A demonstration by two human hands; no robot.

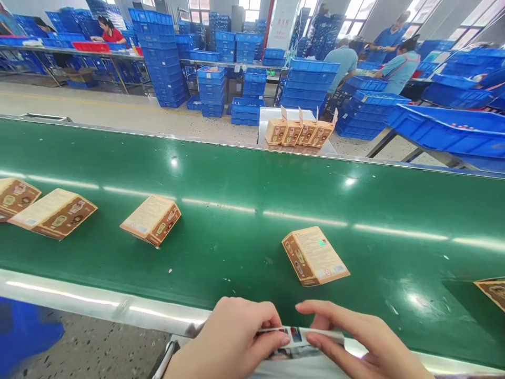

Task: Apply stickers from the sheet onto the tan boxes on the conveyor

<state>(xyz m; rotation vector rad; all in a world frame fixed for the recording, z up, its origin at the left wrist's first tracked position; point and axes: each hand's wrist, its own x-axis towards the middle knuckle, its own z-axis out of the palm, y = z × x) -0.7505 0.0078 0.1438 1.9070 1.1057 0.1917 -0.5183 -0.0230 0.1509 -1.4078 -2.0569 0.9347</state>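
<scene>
I am holding a thin white printed piece [298, 337] low in front of me, over the metal edge [173, 316] on my side of the green belt [236, 252]. My left hand [236, 337] is pinching it narrowly between thumb and bent fingers. My right hand [355, 337] is gripping its other end, the thumb pressing the near face and curled fingers sitting behind, while the index finger is sticking out clear of it. Whether it is paper or film, I cannot tell.

Just beyond my hands, a brown-and-cream carton [315, 256] is lying on the belt, showing a small green mark on its upper face. Another carton [152, 218] is lying farther left, and past it two overlapping cartons [55, 213] are resting at the far left. Across the belt, four cartons with raised flaps [291, 132] are standing in a row on a metal stand [270, 116]. Behind them, blue crates [160, 63] are standing in stacks.
</scene>
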